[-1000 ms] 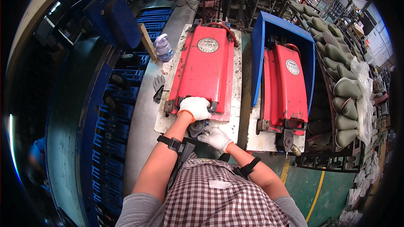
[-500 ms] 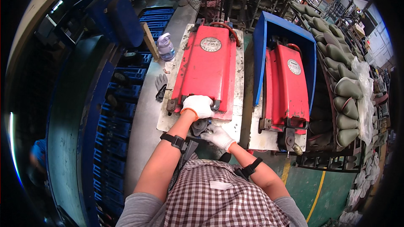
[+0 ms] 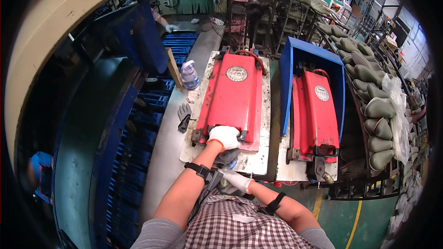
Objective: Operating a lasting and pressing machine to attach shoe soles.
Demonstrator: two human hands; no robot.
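Observation:
A red metal machine cover (image 3: 230, 97) with a round silver plate lies lengthwise on a worn white base in front of me. My left hand (image 3: 224, 137), in a white glove with an orange cuff, is closed round the black handle (image 3: 242, 134) at the cover's near end. Just below that hand sits a dark round lever pivot (image 3: 227, 156). My right hand (image 3: 236, 180), also in a white glove, is closed at the near edge, by a dull metal knob (image 3: 224, 183) of the lever. The left forearm and its black strap partly hide those fingers.
To the right stands a second red machine (image 3: 316, 110) under a blue hood (image 3: 311, 48). Grey-green shoe-shaped pieces (image 3: 380, 108) fill a rack beyond it. A grey glove (image 3: 184, 113) and a lilac bottle (image 3: 189, 74) lie left, beside a blue-slatted conveyor (image 3: 147, 115).
My right hand has moved down and left, toward my body, from beside the pivot. My left hand stays on the handle. The whole view has shifted, showing more of the far end.

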